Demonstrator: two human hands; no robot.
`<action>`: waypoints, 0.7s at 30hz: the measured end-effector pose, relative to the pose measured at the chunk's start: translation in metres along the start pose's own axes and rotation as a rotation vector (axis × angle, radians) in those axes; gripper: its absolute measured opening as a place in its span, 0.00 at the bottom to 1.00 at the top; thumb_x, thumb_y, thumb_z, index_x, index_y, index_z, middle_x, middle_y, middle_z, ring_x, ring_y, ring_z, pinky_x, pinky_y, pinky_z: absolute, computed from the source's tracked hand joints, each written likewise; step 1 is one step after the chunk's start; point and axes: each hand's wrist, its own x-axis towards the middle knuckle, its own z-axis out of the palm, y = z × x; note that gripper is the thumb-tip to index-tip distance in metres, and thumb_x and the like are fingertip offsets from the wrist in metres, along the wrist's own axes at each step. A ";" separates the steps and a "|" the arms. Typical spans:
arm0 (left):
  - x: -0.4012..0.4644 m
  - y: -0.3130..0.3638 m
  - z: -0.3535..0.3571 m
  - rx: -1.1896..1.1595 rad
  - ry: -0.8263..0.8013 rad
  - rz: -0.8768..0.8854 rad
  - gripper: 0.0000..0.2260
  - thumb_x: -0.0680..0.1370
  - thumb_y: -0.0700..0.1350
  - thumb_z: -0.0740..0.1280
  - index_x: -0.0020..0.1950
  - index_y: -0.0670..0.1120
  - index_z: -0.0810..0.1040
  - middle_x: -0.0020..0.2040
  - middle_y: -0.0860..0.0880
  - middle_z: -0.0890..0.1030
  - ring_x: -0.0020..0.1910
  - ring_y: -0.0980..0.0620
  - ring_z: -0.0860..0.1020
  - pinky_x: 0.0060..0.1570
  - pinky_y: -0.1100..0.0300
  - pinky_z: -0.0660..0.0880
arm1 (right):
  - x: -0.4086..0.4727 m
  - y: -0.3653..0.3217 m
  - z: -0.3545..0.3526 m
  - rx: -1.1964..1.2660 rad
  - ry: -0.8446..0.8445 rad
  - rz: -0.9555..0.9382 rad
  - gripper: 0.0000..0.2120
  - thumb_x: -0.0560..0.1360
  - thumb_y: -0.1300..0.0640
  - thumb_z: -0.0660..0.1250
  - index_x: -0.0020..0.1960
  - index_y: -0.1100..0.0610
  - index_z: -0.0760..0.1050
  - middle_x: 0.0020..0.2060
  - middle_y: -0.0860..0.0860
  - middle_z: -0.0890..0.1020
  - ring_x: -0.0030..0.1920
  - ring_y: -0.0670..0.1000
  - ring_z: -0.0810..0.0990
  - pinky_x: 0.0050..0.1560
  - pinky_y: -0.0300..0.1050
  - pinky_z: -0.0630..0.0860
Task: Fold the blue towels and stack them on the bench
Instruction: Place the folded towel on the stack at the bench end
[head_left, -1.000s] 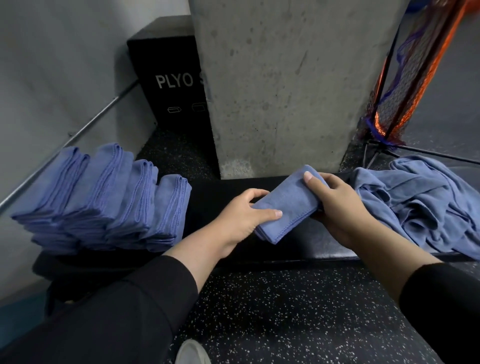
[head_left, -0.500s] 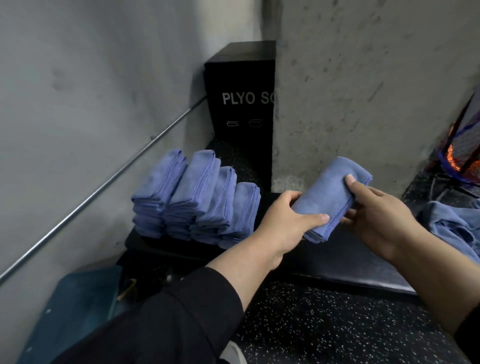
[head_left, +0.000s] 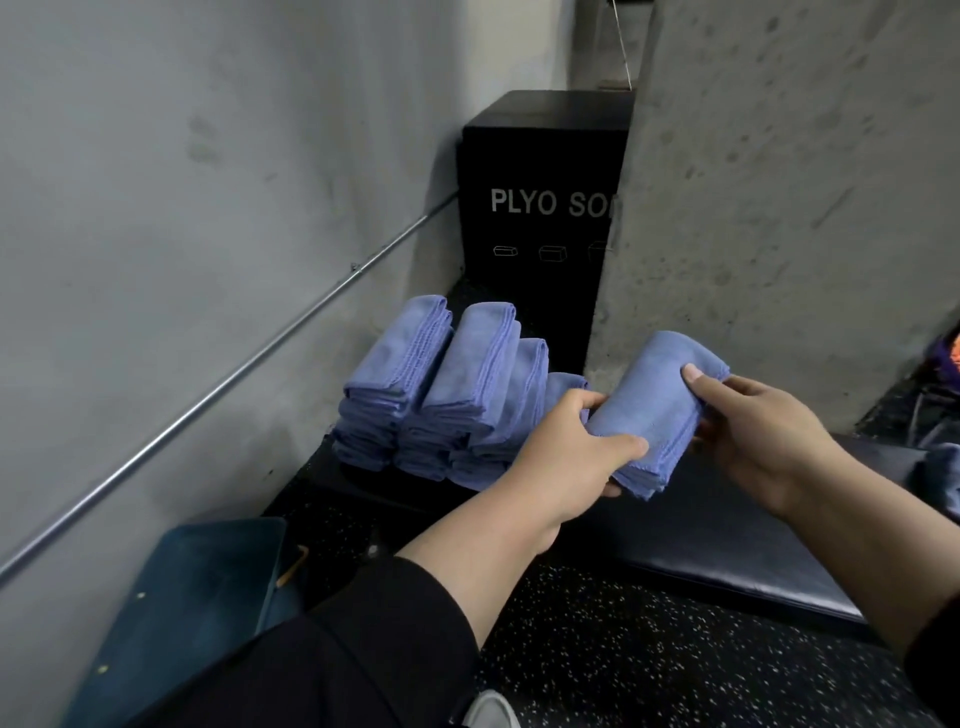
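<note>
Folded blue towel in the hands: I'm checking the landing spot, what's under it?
Below the folded blue towel lies the black padded bench; the left hand hides the shortest blue towel stack beside it.

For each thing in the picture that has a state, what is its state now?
Folded towel: held above the bench by both hands.
Left hand: grips the towel.
Right hand: grips the towel.
Stacked towels: folded, on the bench.
Loose towels: unfolded.

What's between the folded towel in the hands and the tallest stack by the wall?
In the head view, three more towel stacks stand between the held towel and the tallest stack.
</note>
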 end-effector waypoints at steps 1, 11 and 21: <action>0.001 -0.001 -0.004 -0.007 0.008 0.001 0.20 0.77 0.44 0.72 0.67 0.50 0.72 0.58 0.49 0.78 0.55 0.47 0.82 0.52 0.47 0.83 | 0.001 -0.001 0.004 -0.001 -0.014 0.004 0.17 0.79 0.56 0.67 0.64 0.67 0.76 0.59 0.64 0.82 0.56 0.59 0.82 0.57 0.52 0.81; 0.003 -0.014 -0.017 0.417 -0.051 -0.087 0.13 0.77 0.50 0.68 0.54 0.41 0.80 0.46 0.41 0.85 0.42 0.41 0.85 0.47 0.42 0.83 | 0.029 0.007 -0.003 -0.140 0.053 0.000 0.11 0.80 0.61 0.67 0.60 0.66 0.78 0.48 0.60 0.84 0.49 0.59 0.80 0.57 0.56 0.76; 0.008 -0.029 -0.011 1.133 -0.115 0.035 0.11 0.78 0.50 0.62 0.53 0.49 0.80 0.52 0.49 0.83 0.55 0.44 0.79 0.56 0.49 0.77 | 0.067 0.070 -0.020 -0.358 0.103 0.130 0.05 0.80 0.62 0.68 0.51 0.64 0.81 0.40 0.56 0.83 0.37 0.52 0.81 0.34 0.41 0.79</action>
